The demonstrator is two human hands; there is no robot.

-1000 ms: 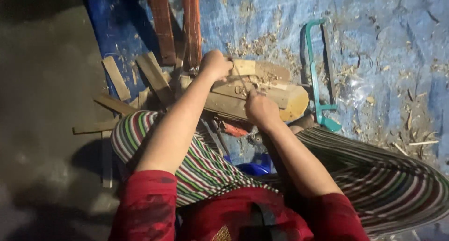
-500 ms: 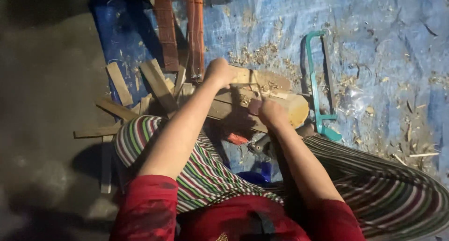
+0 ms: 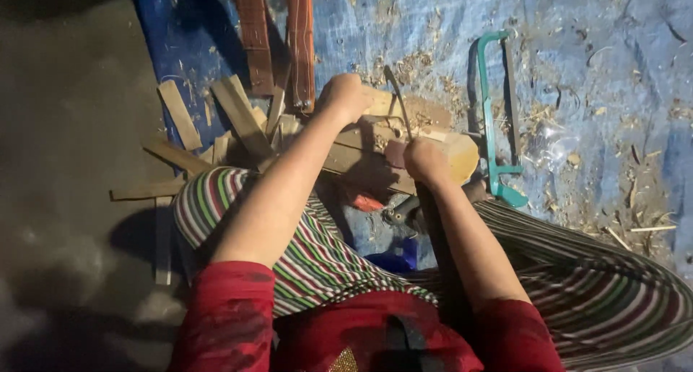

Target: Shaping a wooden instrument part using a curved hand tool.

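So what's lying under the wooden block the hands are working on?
The wooden block lies on a blue tarp strewn with shavings, with flat wood strips beside it. Left hand and right hand cover part; directly beneath is hidden.

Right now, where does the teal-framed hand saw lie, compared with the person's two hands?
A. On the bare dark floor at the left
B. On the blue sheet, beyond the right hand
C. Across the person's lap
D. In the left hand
B: the teal-framed saw lies flat on the blue sheet, beyond the right hand and untouched; the left hand rests on the wooden block.
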